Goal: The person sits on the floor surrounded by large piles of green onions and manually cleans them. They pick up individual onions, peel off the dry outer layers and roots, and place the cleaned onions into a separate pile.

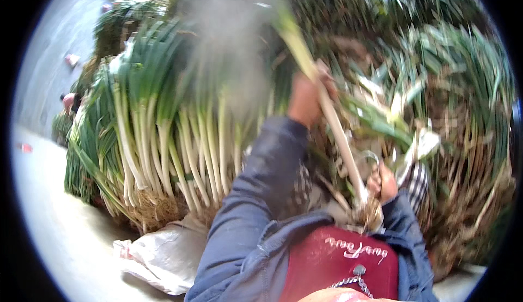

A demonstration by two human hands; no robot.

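Observation:
A long green onion (338, 132) slants across in front of me, its green leaves upward and its root end by my chest. Around the upper part of its pale stalk my left hand (312, 93) is closed. My right hand (383, 182) is curled beside the lower stalk, just above the roots (369, 214). A thin, pale curved thing (372, 155) rises from between its fingers; blur hides what it is. Loose green leaves and stripped pieces (382, 124) lie beyond my hands.
Upright green onions (163, 138) stand packed at the left, roots down, beside a white sack (159, 257). Another heap (461, 97) rises at the right. More piles stand behind. A grey wall (57, 56) borders the pale floor (45, 179). A whitish haze blurs the upper middle.

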